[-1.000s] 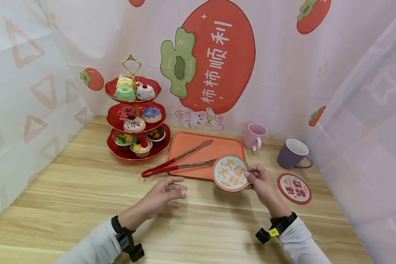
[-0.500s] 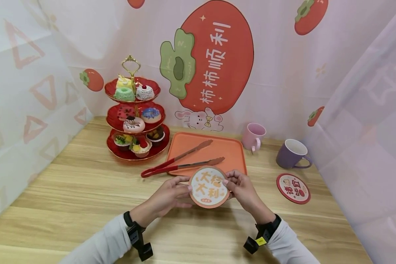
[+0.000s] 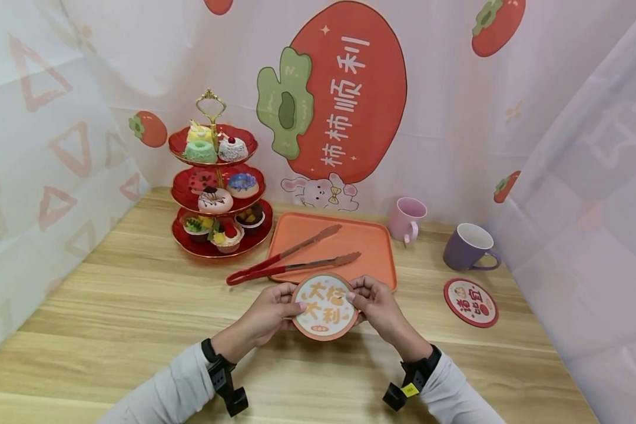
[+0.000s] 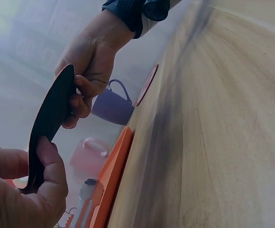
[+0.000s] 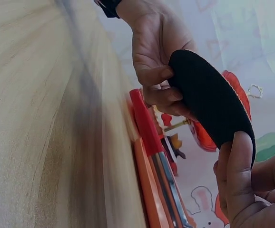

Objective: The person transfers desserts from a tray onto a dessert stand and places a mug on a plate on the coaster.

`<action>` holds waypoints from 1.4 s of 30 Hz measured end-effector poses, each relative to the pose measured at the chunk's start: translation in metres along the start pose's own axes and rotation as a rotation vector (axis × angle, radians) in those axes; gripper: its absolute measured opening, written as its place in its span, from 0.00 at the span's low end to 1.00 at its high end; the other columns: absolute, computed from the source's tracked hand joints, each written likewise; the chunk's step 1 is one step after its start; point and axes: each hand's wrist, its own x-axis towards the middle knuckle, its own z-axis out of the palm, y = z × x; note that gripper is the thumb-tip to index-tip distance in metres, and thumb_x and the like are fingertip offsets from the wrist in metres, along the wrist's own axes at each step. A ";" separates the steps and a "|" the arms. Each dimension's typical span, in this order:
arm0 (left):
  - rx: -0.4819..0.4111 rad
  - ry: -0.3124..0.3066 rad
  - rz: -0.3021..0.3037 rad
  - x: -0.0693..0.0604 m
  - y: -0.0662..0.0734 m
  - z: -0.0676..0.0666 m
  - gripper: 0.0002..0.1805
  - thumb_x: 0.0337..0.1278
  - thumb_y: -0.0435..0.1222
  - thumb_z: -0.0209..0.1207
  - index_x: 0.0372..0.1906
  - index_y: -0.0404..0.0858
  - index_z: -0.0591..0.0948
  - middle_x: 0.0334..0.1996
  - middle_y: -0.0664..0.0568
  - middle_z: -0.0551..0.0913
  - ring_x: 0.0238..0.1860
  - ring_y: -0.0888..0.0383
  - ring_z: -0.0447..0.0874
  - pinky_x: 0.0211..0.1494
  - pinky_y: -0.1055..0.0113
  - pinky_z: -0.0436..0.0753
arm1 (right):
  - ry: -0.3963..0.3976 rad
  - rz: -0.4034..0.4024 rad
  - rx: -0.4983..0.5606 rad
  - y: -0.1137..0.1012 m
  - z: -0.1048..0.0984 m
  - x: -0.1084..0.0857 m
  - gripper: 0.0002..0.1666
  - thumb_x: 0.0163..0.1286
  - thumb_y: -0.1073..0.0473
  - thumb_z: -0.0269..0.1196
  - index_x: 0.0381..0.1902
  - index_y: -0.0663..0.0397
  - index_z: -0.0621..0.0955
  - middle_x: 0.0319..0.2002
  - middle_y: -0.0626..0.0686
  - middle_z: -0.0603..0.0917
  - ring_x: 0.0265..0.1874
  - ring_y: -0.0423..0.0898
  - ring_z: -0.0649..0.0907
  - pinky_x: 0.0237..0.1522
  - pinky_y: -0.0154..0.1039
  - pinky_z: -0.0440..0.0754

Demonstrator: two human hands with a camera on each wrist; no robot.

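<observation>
A round coaster (image 3: 322,321), white with orange lettering and an orange rim, is held above the table in front of the tray. My left hand (image 3: 267,312) pinches its left edge, thumb on the printed face. The right hand (image 3: 378,307) pinches the opposite edge in the same way. Both wrist views show the coaster's dark underside (image 4: 52,116), with fingers (image 5: 240,152) behind it. Just beyond the hands, red-handled tongs (image 3: 291,266) lie spread across the orange tray (image 3: 371,259). A second coaster (image 3: 471,302), red-rimmed, lies flat on the table at the right.
A three-tier red stand (image 3: 222,250) with several cakes and doughnuts stands at the back left. Behind the tray's right corner is a pink mug (image 3: 407,221). A purple mug (image 3: 467,247) stands behind the red coaster. Printed cloth walls (image 3: 445,118) enclose the table (image 3: 111,330).
The coaster has moved left and nearer the body in the right hand. My left hand, formerly free with its fingers spread, has come to it and now grips its left edge.
</observation>
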 end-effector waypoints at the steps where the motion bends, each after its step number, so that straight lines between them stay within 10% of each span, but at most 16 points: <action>1: 0.002 0.002 0.002 0.000 0.000 0.000 0.19 0.60 0.25 0.54 0.55 0.23 0.67 0.35 0.43 0.79 0.34 0.54 0.82 0.33 0.63 0.80 | -0.003 -0.001 0.000 0.000 0.000 0.000 0.11 0.68 0.69 0.55 0.46 0.72 0.70 0.30 0.57 0.77 0.20 0.43 0.79 0.20 0.35 0.77; 16: 0.053 0.034 -0.007 -0.006 0.003 -0.015 0.18 0.61 0.25 0.52 0.55 0.24 0.67 0.35 0.43 0.77 0.33 0.53 0.81 0.33 0.63 0.80 | -0.062 -0.023 -0.125 0.001 -0.006 -0.001 0.16 0.70 0.64 0.55 0.52 0.69 0.72 0.38 0.60 0.80 0.30 0.50 0.81 0.25 0.40 0.80; 33: 0.214 0.105 -0.005 -0.035 0.022 -0.087 0.19 0.62 0.26 0.52 0.55 0.22 0.64 0.34 0.43 0.75 0.33 0.54 0.79 0.33 0.62 0.80 | 0.017 -0.379 -0.726 0.017 -0.037 0.000 0.15 0.65 0.68 0.60 0.49 0.65 0.76 0.35 0.54 0.82 0.29 0.43 0.81 0.28 0.36 0.78; 42: 0.271 0.162 -0.007 -0.052 0.030 -0.121 0.19 0.63 0.26 0.50 0.55 0.20 0.63 0.34 0.45 0.76 0.32 0.56 0.79 0.32 0.64 0.79 | -0.051 -0.369 -0.914 0.016 -0.056 0.003 0.19 0.61 0.71 0.62 0.51 0.68 0.75 0.44 0.63 0.80 0.33 0.51 0.82 0.34 0.44 0.79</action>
